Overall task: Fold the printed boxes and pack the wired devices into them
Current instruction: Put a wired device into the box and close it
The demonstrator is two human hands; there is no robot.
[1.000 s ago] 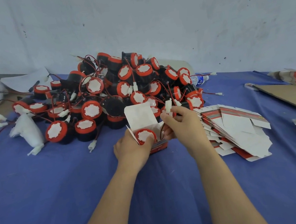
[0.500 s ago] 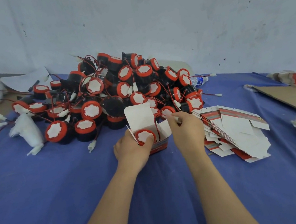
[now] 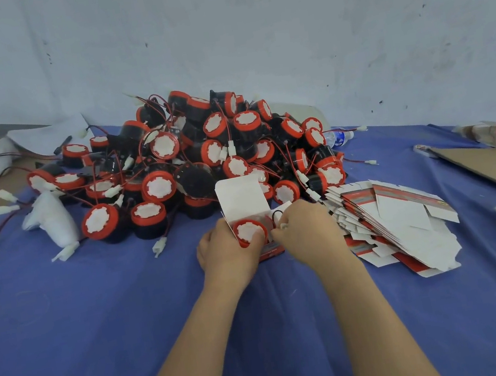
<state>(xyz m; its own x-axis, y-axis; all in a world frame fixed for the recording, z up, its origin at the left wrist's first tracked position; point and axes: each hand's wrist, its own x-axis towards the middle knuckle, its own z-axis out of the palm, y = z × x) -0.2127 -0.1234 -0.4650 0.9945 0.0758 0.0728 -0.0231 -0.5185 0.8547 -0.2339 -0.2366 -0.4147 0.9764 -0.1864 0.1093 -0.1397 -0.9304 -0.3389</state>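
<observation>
Right hand (image 3: 309, 233) lowered wire (image 3: 278, 214) into left hand's (image 3: 224, 253) box (image 3: 241, 197).

Both bare forearms are reaching forward from the bottom edge of the view and angling toward each other, so that the two hands are sitting just beside one another with their backs turned upward. The left hand (image 3: 226, 251) is curling round the open box (image 3: 242, 198) from its left side, with the thumb lying against the red rim of the device (image 3: 248, 231) in the box's mouth. The right hand (image 3: 310, 233) is bending inward at the wrist, its fingertips bunching toward the left hand and pinching a small white connector (image 3: 283, 227) at the opening.
</observation>
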